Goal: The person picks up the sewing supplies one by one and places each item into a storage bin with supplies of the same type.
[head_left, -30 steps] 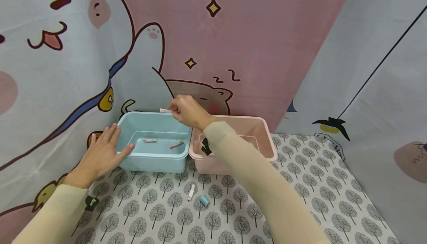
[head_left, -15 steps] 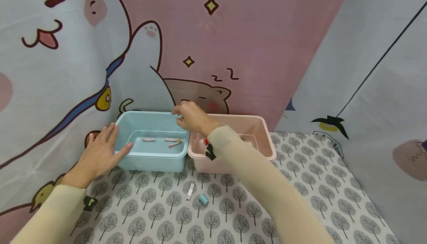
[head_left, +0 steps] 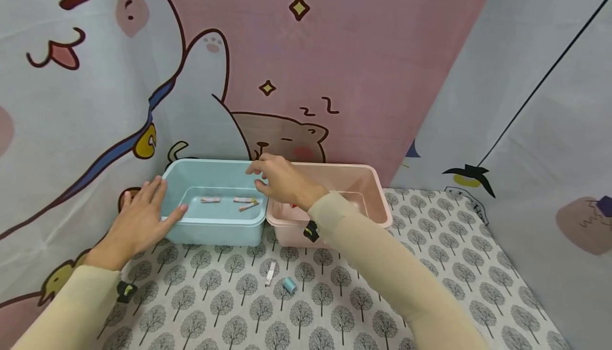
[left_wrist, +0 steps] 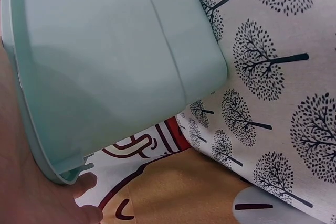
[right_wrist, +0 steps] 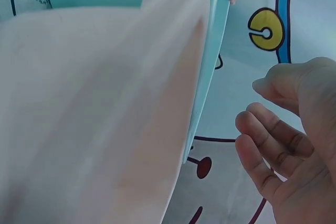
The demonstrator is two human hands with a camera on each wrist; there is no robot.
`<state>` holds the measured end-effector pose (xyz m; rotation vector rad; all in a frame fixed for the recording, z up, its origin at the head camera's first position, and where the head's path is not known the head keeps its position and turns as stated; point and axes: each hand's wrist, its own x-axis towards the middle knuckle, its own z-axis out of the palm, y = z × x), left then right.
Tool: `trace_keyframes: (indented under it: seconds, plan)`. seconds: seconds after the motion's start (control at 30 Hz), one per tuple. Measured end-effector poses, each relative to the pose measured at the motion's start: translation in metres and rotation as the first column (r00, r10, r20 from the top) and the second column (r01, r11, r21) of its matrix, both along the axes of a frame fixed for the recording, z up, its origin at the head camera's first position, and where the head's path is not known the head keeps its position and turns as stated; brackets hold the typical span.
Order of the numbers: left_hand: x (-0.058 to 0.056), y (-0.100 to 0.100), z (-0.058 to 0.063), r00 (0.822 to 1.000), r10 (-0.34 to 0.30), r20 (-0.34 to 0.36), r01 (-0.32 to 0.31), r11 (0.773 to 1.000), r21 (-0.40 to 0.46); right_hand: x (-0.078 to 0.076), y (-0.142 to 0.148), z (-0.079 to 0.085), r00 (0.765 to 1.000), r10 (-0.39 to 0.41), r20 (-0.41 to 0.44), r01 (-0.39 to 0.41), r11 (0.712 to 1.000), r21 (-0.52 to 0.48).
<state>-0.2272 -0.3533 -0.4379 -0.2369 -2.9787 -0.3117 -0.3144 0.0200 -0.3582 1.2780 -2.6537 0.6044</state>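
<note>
My left hand rests at the left side of a light blue bin, fingers straight and spread. In the left wrist view its fingertips show beyond the bin's rim. My right hand, its fingers loosely bent and holding nothing, hovers over where the blue bin meets a pink bin. Inside the blue bin lie a small pale strip, a second pale strip and a thin brownish strip, the last two close together. A bit of red shows in the pink bin, mostly hidden by my right arm.
A small white strip and a little blue cylinder lie on the tree-print cloth before the bins. Behind the bins hangs a cartoon-printed curtain, with another sheet at the right.
My right hand has let go of a pale strip, which now lies in the blue bin. That hand has then moved right and lower, towards the pink bin. My left hand stays at the rim.
</note>
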Motion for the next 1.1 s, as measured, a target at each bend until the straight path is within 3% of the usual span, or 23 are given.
trace_keyframes:
  seconds: [0.43,0.53,0.73,1.1]
  plan:
    - [-0.001,0.002,0.0,1.0,-0.007,-0.005,0.007,1.0,0.015,0.038,0.015,-0.013,0.989,0.113,-0.099,-0.119,0.991,-0.056]
    - [-0.001,0.001,0.0,1.0,-0.007,0.002,0.007,1.0,0.015,0.046,0.018,-0.017,0.987,0.135,-0.089,-0.141,0.987,-0.073]
    - [-0.002,0.001,-0.001,1.0,-0.008,0.001,0.008,1.0,0.016,0.067,0.025,-0.023,0.992,0.125,-0.011,-0.125,0.99,-0.059]
    - [-0.001,-0.001,-0.002,1.0,-0.009,-0.016,0.009,1.0,0.021,0.092,0.036,-0.037,0.986,0.127,-0.108,-0.13,0.991,-0.02]
